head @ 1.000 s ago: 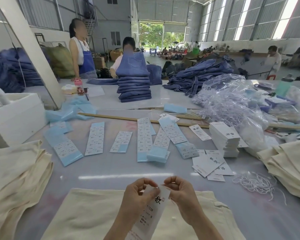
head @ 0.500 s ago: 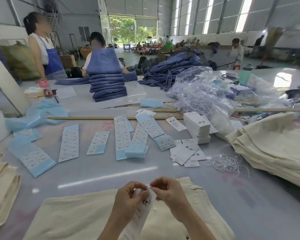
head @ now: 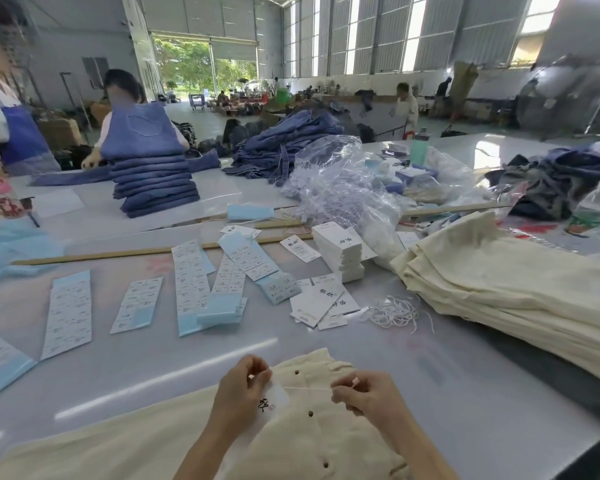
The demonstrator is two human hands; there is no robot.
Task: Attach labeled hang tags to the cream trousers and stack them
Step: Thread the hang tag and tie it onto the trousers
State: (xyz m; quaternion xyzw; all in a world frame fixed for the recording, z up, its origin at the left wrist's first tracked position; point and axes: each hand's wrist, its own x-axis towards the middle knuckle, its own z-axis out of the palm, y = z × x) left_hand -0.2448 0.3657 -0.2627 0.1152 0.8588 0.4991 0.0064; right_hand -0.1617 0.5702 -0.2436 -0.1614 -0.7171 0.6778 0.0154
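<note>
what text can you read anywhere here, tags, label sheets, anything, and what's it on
Nothing reads with certainty.
hang tag in the left hand: black brush characters, partly covered, unreadable.
stack of white tags and loose tags: the same brush-style characters, too blurred to quote.
blue label sheets: rows of print, too small.

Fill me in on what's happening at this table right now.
A person is tagging cream trousers laid flat on the table. The left hand pinches a white hang tag over the button fly, while the right hand pulls a thin white string taut from it. A pile of cream trousers sits to the right; a tag stack, loose strings and blue label sheets lie ahead.
</note>
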